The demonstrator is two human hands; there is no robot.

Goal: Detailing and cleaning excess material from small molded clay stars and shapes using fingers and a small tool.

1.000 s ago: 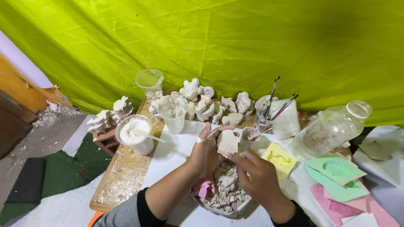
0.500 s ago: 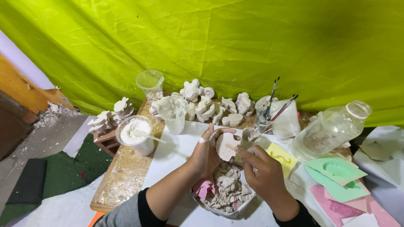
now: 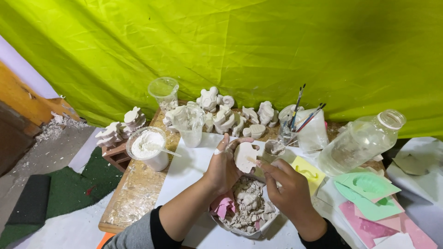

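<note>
White plaster figure [image 3: 245, 157], held above a bowl of plaster scraps [image 3: 249, 207]. The left hand [image 3: 224, 166] grips the figure from its left side; the right hand [image 3: 286, 186] pinches a thin stick [image 3: 253, 161] whose tip touches it. Behind stand more plaster figures [image 3: 226, 117], a tub of white powder [image 3: 148, 147] and a jar of brushes [image 3: 295, 122].

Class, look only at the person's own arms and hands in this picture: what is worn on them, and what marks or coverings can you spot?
Both hands are bare, no gloves. The left hand has a white strip like tape on one finger and pale dust. The left arm wears a grey sleeve over a black cuff; the right hand ends in a black cuff too.
</note>
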